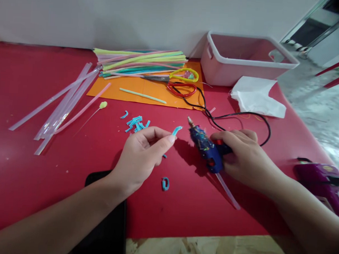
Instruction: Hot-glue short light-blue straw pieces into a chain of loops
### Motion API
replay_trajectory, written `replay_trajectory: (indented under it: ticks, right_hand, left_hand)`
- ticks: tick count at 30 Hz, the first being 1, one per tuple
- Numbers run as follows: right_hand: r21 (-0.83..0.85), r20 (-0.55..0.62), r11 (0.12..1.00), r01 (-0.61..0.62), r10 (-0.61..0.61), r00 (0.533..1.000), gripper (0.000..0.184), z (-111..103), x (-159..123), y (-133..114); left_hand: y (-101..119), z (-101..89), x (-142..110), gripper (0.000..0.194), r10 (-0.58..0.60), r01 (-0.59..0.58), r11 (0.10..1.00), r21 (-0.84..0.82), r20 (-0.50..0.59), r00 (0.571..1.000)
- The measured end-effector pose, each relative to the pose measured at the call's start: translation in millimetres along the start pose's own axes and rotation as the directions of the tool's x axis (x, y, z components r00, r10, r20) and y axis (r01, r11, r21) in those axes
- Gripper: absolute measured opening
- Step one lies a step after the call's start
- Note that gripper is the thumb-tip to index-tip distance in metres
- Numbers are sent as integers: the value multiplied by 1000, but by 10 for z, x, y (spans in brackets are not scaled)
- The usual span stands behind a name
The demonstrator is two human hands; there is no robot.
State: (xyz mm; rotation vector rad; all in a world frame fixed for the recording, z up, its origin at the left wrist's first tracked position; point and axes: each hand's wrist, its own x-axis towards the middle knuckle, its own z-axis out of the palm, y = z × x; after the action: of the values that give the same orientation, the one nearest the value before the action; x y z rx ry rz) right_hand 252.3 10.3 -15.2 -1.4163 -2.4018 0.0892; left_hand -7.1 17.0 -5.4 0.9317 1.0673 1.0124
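Note:
Between thumb and index finger, my left hand (144, 156) pinches a short, bent piece of blue pipe cleaner (177, 130). My right hand (242, 156) is wrapped round the handle of a dark blue hot glue gun (205, 145), whose nozzle points up and left, a little apart from the pipe cleaner piece. A clear glue stick (227, 191) sticks out of the gun's back end. Behind my left hand lies a small pile of cut blue pipe cleaner pieces (135, 122). A curled blue piece (165, 183) rests on the red table nearer to me.
Pipe cleaners (141, 62) and scissors (182, 84) lie on an orange sheet (109, 92). Glue sticks (66, 103) are at left. A white bin (248, 63) stands at back right near white paper (257, 95). The gun's black cord (243, 114) loops behind my right hand. A purple object (321, 178) sits at right.

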Motion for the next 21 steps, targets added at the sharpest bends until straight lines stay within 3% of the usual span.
replay_trajectory:
  ticks: [4,7,11,21]
  right_hand:
    - [113,-193,984,141,-117,974,24,-65,-7,-33]
    - [187,-271,951,245,-190,944,8,-116,-23,-56]
    - [197,-232,931,308,-261,937,5,-128,-15,-57]
    - [211,-175,921,327,-293,940,7,-98,-1,-64]
  left_hand:
    - [-2,-6,-3,15,3,-3,1000,-16,17,1000]
    - [-2,-2,-9,13,-4,5,999,-38,35,999]
    - [6,17,-25,11,24,-20,998,-57,71,997]
    - [78,34,-40,11,80,-78,997,-18,192,978]
